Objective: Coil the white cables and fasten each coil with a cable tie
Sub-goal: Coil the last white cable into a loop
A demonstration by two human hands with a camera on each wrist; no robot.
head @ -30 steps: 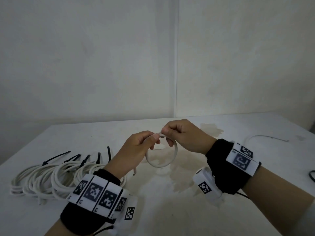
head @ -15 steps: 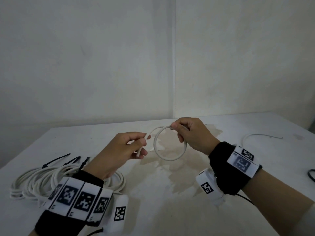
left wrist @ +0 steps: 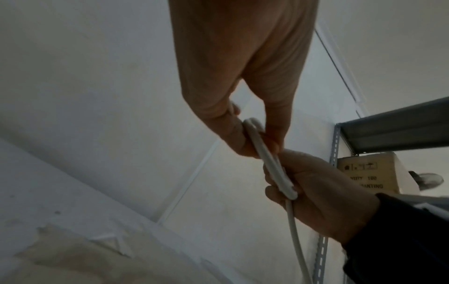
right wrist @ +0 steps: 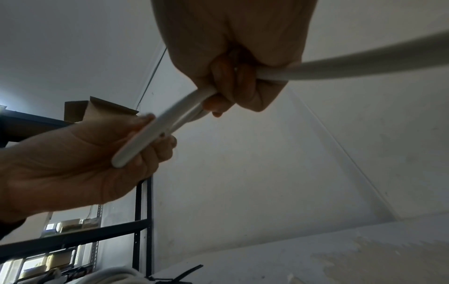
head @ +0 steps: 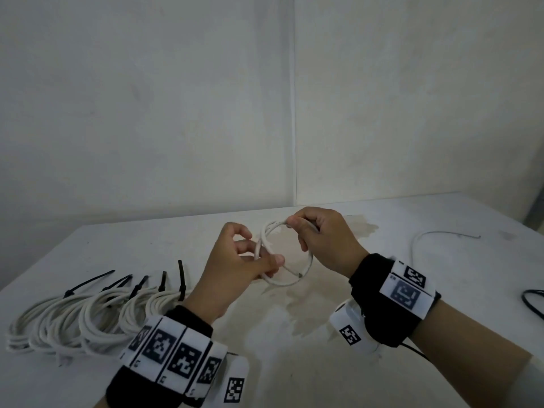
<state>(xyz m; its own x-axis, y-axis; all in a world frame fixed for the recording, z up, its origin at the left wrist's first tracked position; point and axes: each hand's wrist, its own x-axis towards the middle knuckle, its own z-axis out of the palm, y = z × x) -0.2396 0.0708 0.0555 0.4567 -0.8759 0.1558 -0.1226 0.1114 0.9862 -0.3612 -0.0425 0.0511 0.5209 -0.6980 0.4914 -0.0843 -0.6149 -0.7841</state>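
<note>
both hands point(head: 235, 260) coil white cable point(head: 287, 282); box point(left wrist: 367, 173) reads "180"

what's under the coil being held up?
Under the white coil, gripped by the left hand and right hand, lies bare stained table. The hands hide some tabletop.

I see bare tabletop point(head: 294, 363) right of the tied coils point(head: 73, 316); their upright black ties point(head: 182, 279) block low passes there. Loose cable point(head: 435, 235) far right.
</note>
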